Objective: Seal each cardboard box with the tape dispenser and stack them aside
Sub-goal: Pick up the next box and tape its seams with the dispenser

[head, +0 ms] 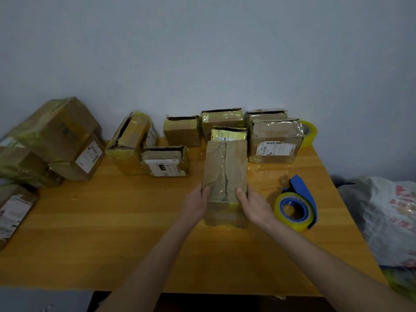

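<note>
Fingers (206,191) clamped on the box (225,167): our left hand (195,204) and right hand (254,207) grip its near end from either side. The thumbs press flat on top, and the other fingers curl round the flanks, mostly hidden. We judge the two-sided hold is meant to square the box up and pinch its top flaps together so tape can run down the seam.

The box lies flat on the bench (112,233), just left of the dispenser (297,206), its long side pointing away from us. It is a narrow, tired carton of creased, dented brown card, glossy with old clear tape. A jagged dark split runs down the middle of the top, and it looks unsealed to us. A patch of yellow tape marks the near right corner.

The dispenser, blue and loaded with yellow-tinted tape, rests on its side, placed, we think, for a quick reach by the right hand. Beyond the dispenser, along the wall, a row (182,131) of small boxes stands with torn tops, apparently waiting, and a spare roll (309,131) sits at its right end. Far left of the dispenser, a stack (56,136) of taped boxes leans in a heap. Right of the dispenser, off the bench, lies a printed bag (387,217).
</note>
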The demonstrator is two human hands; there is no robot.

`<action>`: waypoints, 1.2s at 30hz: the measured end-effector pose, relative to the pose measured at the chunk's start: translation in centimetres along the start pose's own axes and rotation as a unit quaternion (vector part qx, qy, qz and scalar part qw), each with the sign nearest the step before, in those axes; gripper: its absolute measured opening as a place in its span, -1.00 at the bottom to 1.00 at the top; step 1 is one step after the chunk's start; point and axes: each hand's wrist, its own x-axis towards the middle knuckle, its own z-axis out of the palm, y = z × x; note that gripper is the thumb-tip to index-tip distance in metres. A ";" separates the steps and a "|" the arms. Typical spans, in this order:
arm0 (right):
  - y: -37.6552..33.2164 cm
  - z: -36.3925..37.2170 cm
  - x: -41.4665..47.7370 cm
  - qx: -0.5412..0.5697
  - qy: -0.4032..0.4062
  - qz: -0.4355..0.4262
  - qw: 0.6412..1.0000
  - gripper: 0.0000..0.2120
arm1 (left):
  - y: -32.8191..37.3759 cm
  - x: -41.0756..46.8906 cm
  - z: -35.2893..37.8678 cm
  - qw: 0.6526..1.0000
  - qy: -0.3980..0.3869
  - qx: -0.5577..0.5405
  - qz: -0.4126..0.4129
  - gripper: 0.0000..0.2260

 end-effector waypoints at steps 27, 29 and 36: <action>-0.4 -5.4 4.7 -0.381 0.032 -0.038 0.923 -0.41 | 0.1 -4.1 -1.6 0.998 0.024 -0.045 -0.046 -0.31; 0.1 -5.2 4.0 -0.339 0.006 -0.016 0.941 -0.45 | 2.1 -4.4 -0.2 0.982 -0.043 -0.177 -0.047 -0.23; 0.6 -4.5 2.2 -0.215 -0.004 -0.018 0.976 -0.52 | 3.8 -1.7 0.6 0.993 -0.098 0.017 0.070 -0.47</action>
